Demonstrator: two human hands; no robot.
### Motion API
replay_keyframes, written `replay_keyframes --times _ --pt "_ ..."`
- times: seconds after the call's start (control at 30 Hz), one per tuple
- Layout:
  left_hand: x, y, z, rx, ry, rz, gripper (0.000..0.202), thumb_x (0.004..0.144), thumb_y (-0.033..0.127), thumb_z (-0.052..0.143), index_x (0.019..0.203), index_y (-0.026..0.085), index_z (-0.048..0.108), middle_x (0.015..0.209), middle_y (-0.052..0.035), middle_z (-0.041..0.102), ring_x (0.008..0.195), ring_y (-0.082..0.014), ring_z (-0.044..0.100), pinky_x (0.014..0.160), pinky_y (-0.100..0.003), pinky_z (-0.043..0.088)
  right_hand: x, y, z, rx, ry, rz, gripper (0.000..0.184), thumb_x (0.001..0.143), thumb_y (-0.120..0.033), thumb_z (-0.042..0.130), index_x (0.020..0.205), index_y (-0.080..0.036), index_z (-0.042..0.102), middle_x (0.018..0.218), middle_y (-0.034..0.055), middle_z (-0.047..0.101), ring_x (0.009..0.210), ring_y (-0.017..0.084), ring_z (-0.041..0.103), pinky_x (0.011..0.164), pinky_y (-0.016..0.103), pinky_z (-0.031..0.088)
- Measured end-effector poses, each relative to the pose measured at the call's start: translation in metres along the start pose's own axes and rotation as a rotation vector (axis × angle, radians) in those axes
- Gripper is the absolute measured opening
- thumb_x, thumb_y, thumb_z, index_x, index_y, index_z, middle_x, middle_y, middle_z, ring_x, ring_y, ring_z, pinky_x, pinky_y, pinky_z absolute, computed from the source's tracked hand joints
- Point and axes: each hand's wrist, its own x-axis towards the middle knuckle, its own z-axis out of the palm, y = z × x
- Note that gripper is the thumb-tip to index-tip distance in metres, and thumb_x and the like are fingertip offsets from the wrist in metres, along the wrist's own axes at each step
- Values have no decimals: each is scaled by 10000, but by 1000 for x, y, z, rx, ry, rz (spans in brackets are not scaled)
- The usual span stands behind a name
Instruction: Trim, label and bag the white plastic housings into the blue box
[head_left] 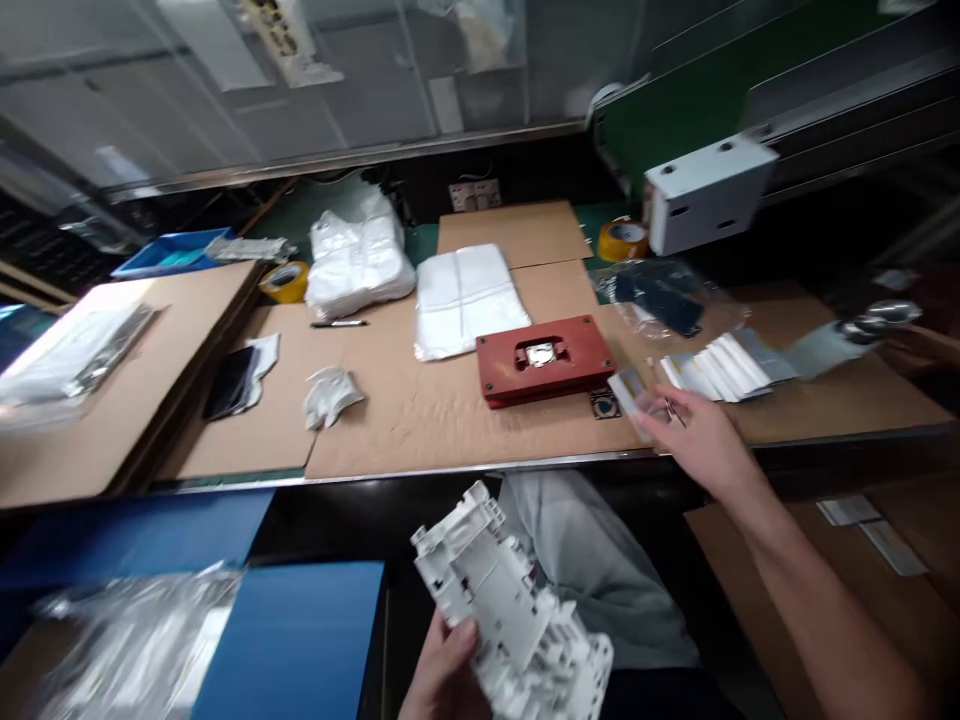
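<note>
At the front edge of a cardboard-covered bench (420, 420), a worker's right hand (701, 440) pinches a pale flat card (630, 392), blurred, just beside a red block-shaped fixture (545, 358) and a fanned row of white slips (720, 365). Below the metal-trimmed edge, the left hand (442, 665) grips a ribbed white plastic housing (510, 610), tilted. Bare brown board lies open left of the fixture.

Factory assy bench (420, 420): red jig (545, 357), conveyor (712, 95)
</note>
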Motion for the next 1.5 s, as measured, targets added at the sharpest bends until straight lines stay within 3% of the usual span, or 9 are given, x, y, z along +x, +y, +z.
replay_keyframes --times 0.1,0.2,0.33,0.53,0.77,1.0,1.2,1.33,1.5 --pt "2 -11 11 39 61 149 825 676 251 842 1431 254 509 1277 -139 699 1255 -392 592 1133 -543 382 -64 -26 23 347 -354 -70 548 863 -507 643 1305 -184 608 1120 76 673 665 155 660 591 267 557" --pt "6 -17 16 118 83 263 907 620 242 882 1433 208 482 1272 -161 688 1248 -408 585 1106 -547 400 -115 -51 38 477 -619 -110 411 870 -405 654 1241 -230 633 1175 59 617 806 161 678 714 268 594" --pt "8 -18 15 200 81 307 973 612 227 890 1460 219 413 1237 -158 697 1215 -403 603 1059 -541 430 -143 -71 44 358 -649 -148 388 816 -326 706 1187 -234 636 1129 53 603 836 189 651 766 319 596" --pt "7 -18 11 165 53 247 928 612 254 895 1427 213 453 1260 -169 682 1202 -405 606 1065 -540 402 -144 -74 48 433 -662 -163 352 866 -371 680 1198 -258 650 1057 37 581 732 155 600 677 285 580" --pt "9 -25 10 212 17 231 933 617 264 892 1433 201 445 1248 -173 680 1158 -382 616 1014 -509 422 -147 -75 57 409 -636 -60 351 796 -389 752 1111 -245 699 986 19 586 678 150 532 639 303 549" --pt "11 -23 7 226 34 237 904 604 257 897 1401 202 474 1208 -150 698 1110 -362 642 970 -485 457 -147 -75 53 524 -767 37 434 869 -391 669 1282 -264 633 1035 20 547 808 165 582 732 306 556" --pt "10 -25 9 250 88 241 922 606 234 896 1410 192 446 1191 -151 710 1092 -334 653 957 -456 480 -143 -71 59 478 -712 90 282 795 -338 744 1061 -252 704 920 -3 552 779 170 557 761 331 525" --pt "7 -23 9 241 59 222 956 595 232 897 1431 200 435 1154 -141 716 1048 -334 666 897 -436 504 -141 -72 55 530 -777 50 319 839 -375 715 1140 -271 714 923 -6 549 735 148 548 660 285 507" --pt "4 -22 8 224 54 194 905 595 228 899 1400 208 487 1201 -142 707 1130 -361 645 965 -459 483 -137 -67 52 529 -843 -83 275 940 -292 581 1174 -275 726 994 15 615 869 153 621 704 243 523"
